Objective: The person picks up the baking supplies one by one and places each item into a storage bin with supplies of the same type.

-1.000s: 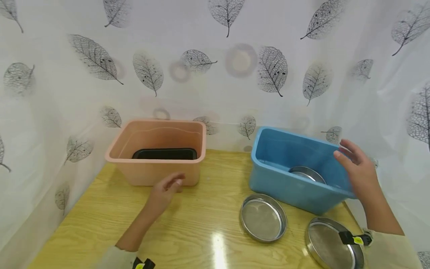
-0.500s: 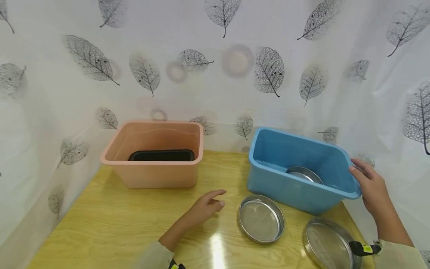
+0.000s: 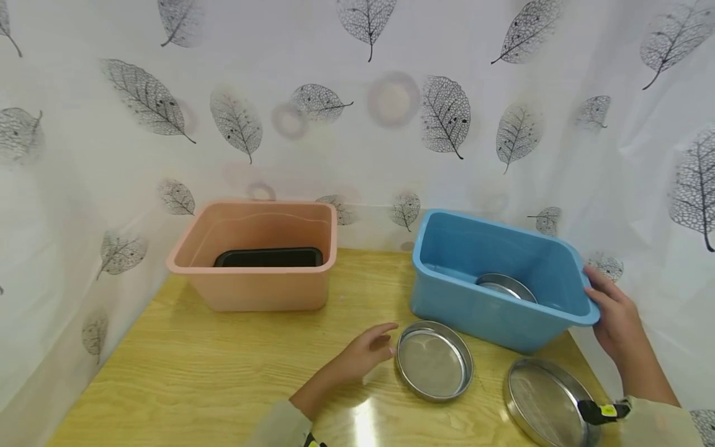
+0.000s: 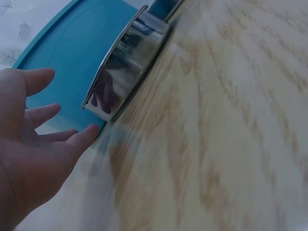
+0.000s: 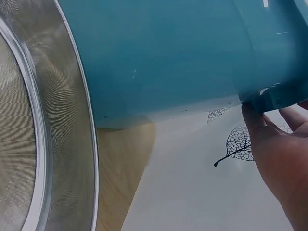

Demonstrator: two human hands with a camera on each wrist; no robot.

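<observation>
My left hand [image 3: 364, 355] is just left of a round metal sieve [image 3: 434, 365] lying on the table. Its fingers are apart and loosely bent. In the left wrist view a small gap shows between the fingertips [image 4: 91, 134] and the sieve's shiny side [image 4: 127, 62]. At the right, my right hand [image 3: 617, 320] grips the end rim of a blue plastic bin [image 3: 480, 313]. The right wrist view shows a digit pressed under that rim, with part of the hand cut off by the frame. Inside the bin lies another sieve [image 3: 505, 287], partly hidden by the front wall.
A third, larger sieve [image 3: 544, 400] lies at the front right, below my right wrist. At the back left stands a pink bin [image 3: 268, 292] with a black tray-like object [image 3: 268, 257] in it. A leaf-print sheet [image 3: 391, 161] hangs behind the wooden table [image 3: 212, 366].
My left hand has moved right from in front of the pink bin to beside the nearer sieve. My right hand has come from above the blue bin onto its right rim.
</observation>
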